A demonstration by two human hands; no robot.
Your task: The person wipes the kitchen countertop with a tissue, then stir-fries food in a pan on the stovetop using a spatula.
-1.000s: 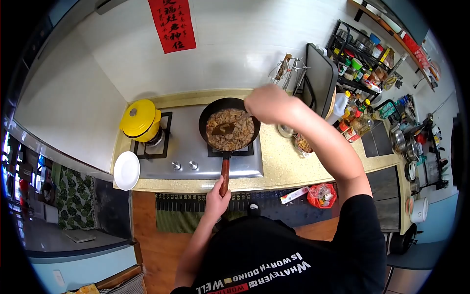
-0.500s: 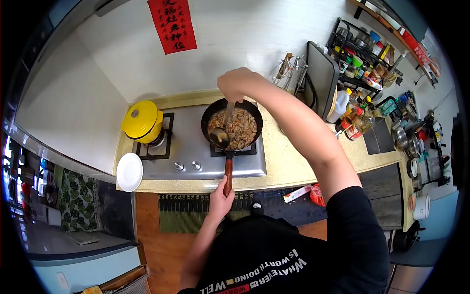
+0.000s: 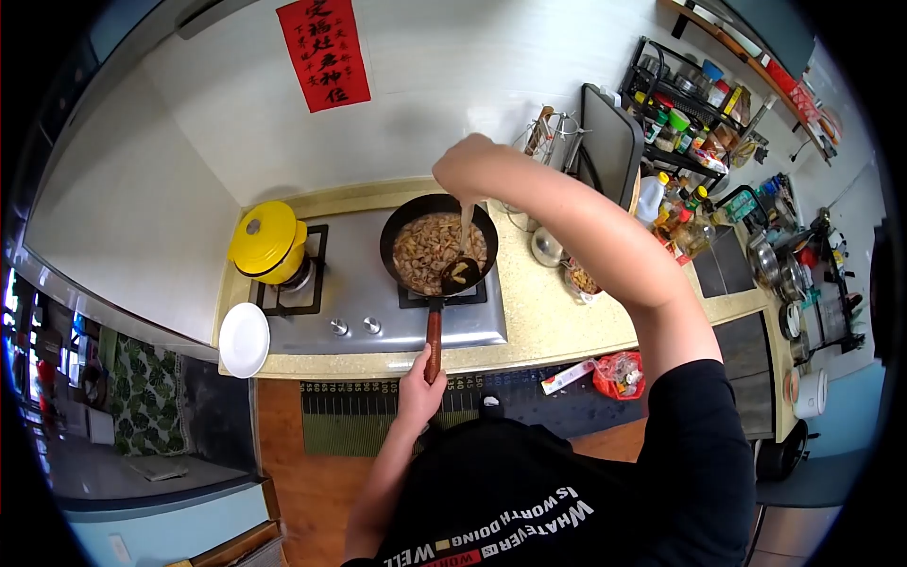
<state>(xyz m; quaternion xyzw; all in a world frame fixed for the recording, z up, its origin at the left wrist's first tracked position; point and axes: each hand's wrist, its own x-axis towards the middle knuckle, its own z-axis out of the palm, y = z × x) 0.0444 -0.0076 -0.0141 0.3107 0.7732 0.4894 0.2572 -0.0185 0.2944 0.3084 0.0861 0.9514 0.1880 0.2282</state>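
Observation:
A black frying pan (image 3: 387,248) sits on the right burner of the steel gas stove. It holds chopped brownish food (image 3: 425,244), perhaps meat, in some liquid. My left hand (image 3: 420,389) is wrapped around the end of the pan's reddish-brown wooden handle (image 3: 434,335). Above the far rim, my right hand (image 3: 465,165) grips the upper end of a ladle (image 3: 459,276) that points down into the pan. The ladle's dark bowl, with a little food in it, rests among the pieces at the near right side. My right fingers are mostly turned from view.
A yellow lidded pot (image 3: 267,243) stands on the left burner, with a white plate (image 3: 244,340) at the counter's left corner. Right of the stove are a metal bowl (image 3: 546,247), bottles (image 3: 697,234) and a spice rack (image 3: 680,118). A red bag (image 3: 619,375) lies on the floor.
The ladle's bowl has swept from the left side of the pan to the right, and my right hand has shifted slightly right. My left hand keeps its hold on the handle.

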